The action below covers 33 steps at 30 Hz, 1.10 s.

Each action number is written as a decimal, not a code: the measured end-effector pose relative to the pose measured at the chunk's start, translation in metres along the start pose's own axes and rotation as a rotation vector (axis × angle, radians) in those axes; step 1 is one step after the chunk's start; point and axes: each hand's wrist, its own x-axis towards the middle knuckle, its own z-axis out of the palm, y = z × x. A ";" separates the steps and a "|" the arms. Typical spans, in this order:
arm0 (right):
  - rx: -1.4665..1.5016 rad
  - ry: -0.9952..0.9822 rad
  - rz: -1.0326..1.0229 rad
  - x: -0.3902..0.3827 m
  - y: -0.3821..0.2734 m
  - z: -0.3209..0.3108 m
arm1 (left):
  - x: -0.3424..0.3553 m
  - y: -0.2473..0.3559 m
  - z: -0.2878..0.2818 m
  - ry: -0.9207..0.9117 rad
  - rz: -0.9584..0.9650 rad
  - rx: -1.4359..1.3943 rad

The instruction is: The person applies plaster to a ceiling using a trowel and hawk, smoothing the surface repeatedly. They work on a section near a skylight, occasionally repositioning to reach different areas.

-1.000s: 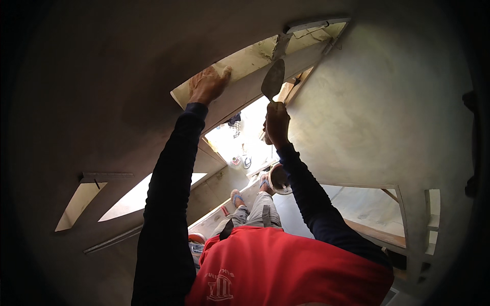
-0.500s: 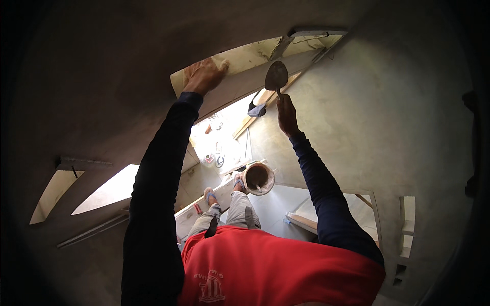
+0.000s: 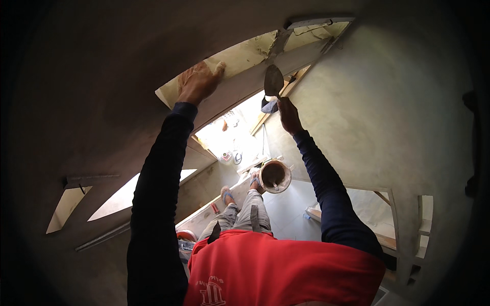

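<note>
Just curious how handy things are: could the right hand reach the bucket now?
Probably not without bending: the right hand is raised, gripping a trowel, while the bucket appears low beside the right foot, though nothing visible blocks between.

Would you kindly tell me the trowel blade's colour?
The trowel blade looks dark grey, best seen in the head view.

The print in view is on the red shirt [image 3: 291,265], at its near left: a short row of small, pale letters [image 3: 215,280], set in a curve just beyond a pale emblem [image 3: 212,296]. The row slants and bends with the cloth, and the letters are too small and blurred to read surely as a word. The emblem shows several bars side by side, somewhat like columns; its near end meets the edge of view.
</note>
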 end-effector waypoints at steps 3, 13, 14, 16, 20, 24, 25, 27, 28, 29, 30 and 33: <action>0.038 0.061 -0.005 -0.002 -0.008 -0.014 | -0.003 0.002 0.001 0.125 -0.011 0.089; -0.119 -0.050 0.087 -0.031 0.003 0.012 | -0.002 -0.005 0.002 0.162 0.048 0.040; -0.127 -0.099 0.170 -0.045 -0.002 0.002 | -0.001 -0.007 0.005 0.142 0.037 0.033; -0.102 -0.167 0.299 -0.062 -0.021 -0.022 | 0.002 -0.013 0.013 0.164 0.058 0.007; 0.107 -0.200 0.608 -0.058 -0.091 -0.091 | 0.004 -0.020 0.024 0.187 0.078 -0.032; 0.187 -0.307 0.527 -0.027 -0.181 -0.155 | 0.001 -0.018 0.022 0.247 0.081 -0.021; 0.185 -0.354 0.475 -0.018 -0.202 -0.167 | 0.000 -0.017 0.019 0.248 0.076 -0.001; 0.104 -0.381 0.520 -0.003 -0.237 -0.176 | -0.002 -0.015 0.012 0.167 0.070 -0.044; 0.058 -0.384 0.545 0.002 -0.251 -0.177 | -0.003 -0.014 0.008 0.121 0.062 -0.052; 0.034 -0.389 0.543 0.009 -0.262 -0.175 | -0.005 -0.014 0.004 0.063 0.049 -0.077; 0.005 -0.389 0.564 0.015 -0.270 -0.172 | -0.005 -0.013 0.000 -0.006 0.030 -0.091; -0.060 -0.383 0.574 0.029 -0.281 -0.161 | -0.010 -0.011 -0.006 -0.046 0.034 -0.158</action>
